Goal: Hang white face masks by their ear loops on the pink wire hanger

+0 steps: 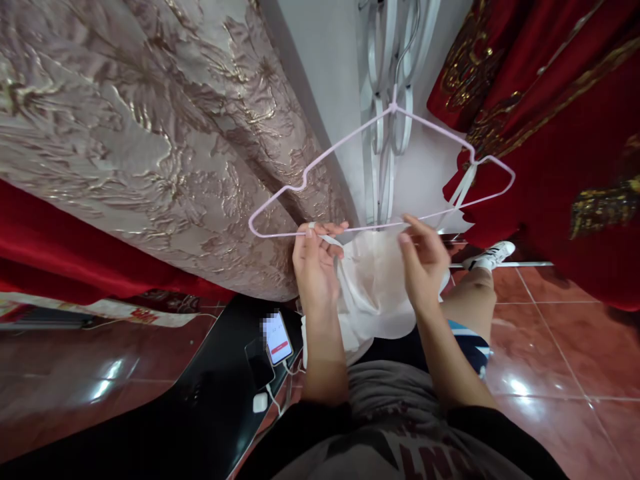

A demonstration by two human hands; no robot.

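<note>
A pink clothes hanger (350, 137) hangs by its metal hook in front of me, its lower bar level with my hands. A white garment (377, 287) with thin straps hangs below that bar. One white strap (465, 187) is looped over the hanger's right notch. At the bar's left part, my left hand (319, 270) pinches the other strap (327, 239) between thumb and fingers. My right hand (425, 267) is close to the bar's right half, thumb and forefinger apart, with nothing visible between them. Its other fingers are partly hidden.
Shiny beige patterned fabric (175, 133) hangs at left, red gold-trimmed fabric (560, 153) at right. A white metal rack (383, 133) stands behind the hanger. A black seat (200, 387) at lower left bears a lit phone (279, 340), a dark phone (259, 365) and a small white case (260, 402).
</note>
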